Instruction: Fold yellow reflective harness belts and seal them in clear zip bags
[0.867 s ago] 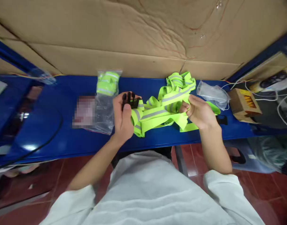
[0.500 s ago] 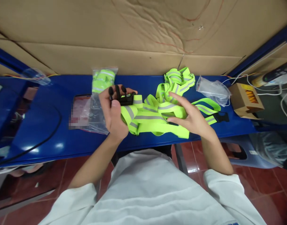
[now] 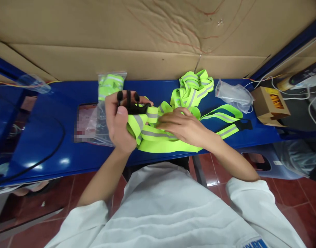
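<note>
My left hand (image 3: 120, 122) grips the folded end of a neon yellow reflective strap (image 3: 168, 146) together with its black plastic buckle (image 3: 133, 103), whose prongs stick up above my fingers. My right hand (image 3: 182, 125) lies on the folded layers of the strap, fingers stretched toward the left hand. The strap's other end runs right to a second black buckle (image 3: 244, 124) on the blue bench (image 3: 57, 137). Behind lies a loose heap of more reflective straps (image 3: 195, 84).
A bagged strap (image 3: 108, 84) and clear plastic bags (image 3: 98, 125) lie left of my left hand. An empty clear bag (image 3: 234, 98), a small cardboard box (image 3: 270, 105) and white cables (image 3: 310, 103) sit at right. A cardboard wall (image 3: 147, 38) backs the bench; a black cable (image 3: 44, 155) loops at left.
My right hand let go of the bunched strap, opened, and moved left onto the folded layers. My left hand lifted the buckle end slightly left.
</note>
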The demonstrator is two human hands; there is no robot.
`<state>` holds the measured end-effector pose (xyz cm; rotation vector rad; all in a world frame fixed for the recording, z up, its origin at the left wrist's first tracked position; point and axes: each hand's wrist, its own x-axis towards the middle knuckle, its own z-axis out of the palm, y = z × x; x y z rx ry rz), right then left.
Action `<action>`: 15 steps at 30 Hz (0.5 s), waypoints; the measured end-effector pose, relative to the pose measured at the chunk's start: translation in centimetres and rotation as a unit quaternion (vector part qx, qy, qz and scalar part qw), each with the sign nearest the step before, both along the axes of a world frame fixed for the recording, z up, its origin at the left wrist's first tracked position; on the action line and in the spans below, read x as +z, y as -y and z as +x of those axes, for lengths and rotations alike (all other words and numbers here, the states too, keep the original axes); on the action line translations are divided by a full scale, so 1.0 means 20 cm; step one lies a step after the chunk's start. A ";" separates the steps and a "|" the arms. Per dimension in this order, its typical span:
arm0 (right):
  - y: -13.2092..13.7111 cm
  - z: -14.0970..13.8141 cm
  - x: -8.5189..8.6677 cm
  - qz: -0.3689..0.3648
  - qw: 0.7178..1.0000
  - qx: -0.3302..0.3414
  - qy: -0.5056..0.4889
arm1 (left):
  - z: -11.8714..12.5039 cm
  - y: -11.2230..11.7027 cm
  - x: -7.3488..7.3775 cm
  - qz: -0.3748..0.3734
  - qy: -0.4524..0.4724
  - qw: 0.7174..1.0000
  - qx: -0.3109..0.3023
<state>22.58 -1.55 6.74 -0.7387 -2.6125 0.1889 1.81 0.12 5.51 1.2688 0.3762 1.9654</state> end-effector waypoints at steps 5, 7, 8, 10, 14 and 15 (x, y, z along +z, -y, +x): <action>-0.10 0.02 -0.03 -0.154 0.984 -0.056 -0.069 | -0.07 0.01 -0.01 0.014 -0.002 0.999 0.031; -0.10 0.04 -0.02 -0.244 0.960 -0.097 -0.095 | -0.10 0.04 -0.03 -0.006 -0.029 0.999 0.042; -0.10 0.05 -0.02 -0.290 0.943 -0.120 -0.107 | -0.11 0.05 -0.04 -0.014 -0.039 0.998 0.049; -0.11 0.07 -0.02 -0.378 0.898 -0.173 -0.144 | -0.12 0.07 -0.05 -0.018 -0.044 0.996 0.070; -0.14 0.12 -0.04 -0.510 0.767 -0.278 -0.273 | -0.13 0.05 -0.04 -0.009 -0.015 0.994 0.105; -0.15 0.13 -0.04 -0.525 0.741 -0.298 -0.294 | -0.13 0.04 -0.04 -0.008 -0.008 0.994 0.112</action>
